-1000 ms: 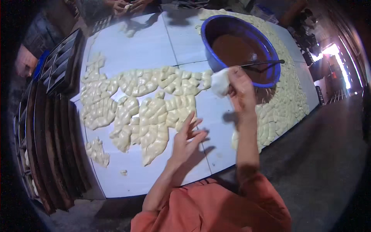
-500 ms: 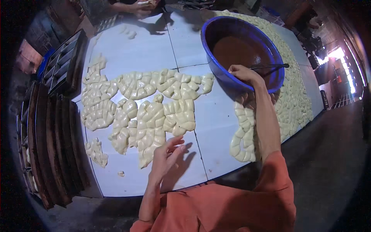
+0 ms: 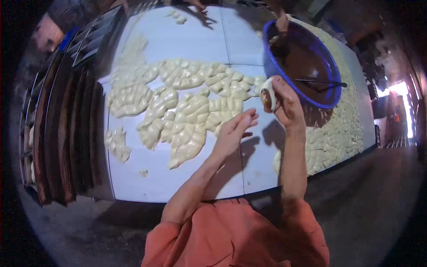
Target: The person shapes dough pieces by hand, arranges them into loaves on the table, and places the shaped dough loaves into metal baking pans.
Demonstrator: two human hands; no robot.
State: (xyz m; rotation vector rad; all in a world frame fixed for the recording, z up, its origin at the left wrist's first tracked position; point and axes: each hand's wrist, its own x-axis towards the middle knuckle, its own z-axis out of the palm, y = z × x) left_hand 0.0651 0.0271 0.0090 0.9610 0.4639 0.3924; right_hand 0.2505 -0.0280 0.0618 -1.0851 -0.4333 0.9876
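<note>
My right hand (image 3: 289, 107) is raised over the table just left of a blue tub (image 3: 276, 69), its fingers closed around a flattened piece of pale dough (image 3: 269, 83) with glossy brown filling on it. Lower and to the left, my left hand (image 3: 232, 133) holds nothing and has its fingers stretched out toward the right hand. Beneath and beyond it lie joined patches of shiny pale dough pieces (image 3: 191, 113). Smooth brown paste (image 3: 309, 64) partly fills the tub, and a dark-handled utensil (image 3: 322, 82) rests across its near side.
A co-worker's hand (image 3: 282, 24) reaches into the tub's far side; another person's hand (image 3: 199, 6) is at the far edge. More dough pieces (image 3: 342, 138) cover the right of the white table (image 3: 200, 38). Dark trays (image 3: 58, 133) stand stacked on the left.
My right hand has come away from the tub with filling on the dough piece. My left hand has moved right toward it. A co-worker's hand now reaches into the tub, and the view has shifted.
</note>
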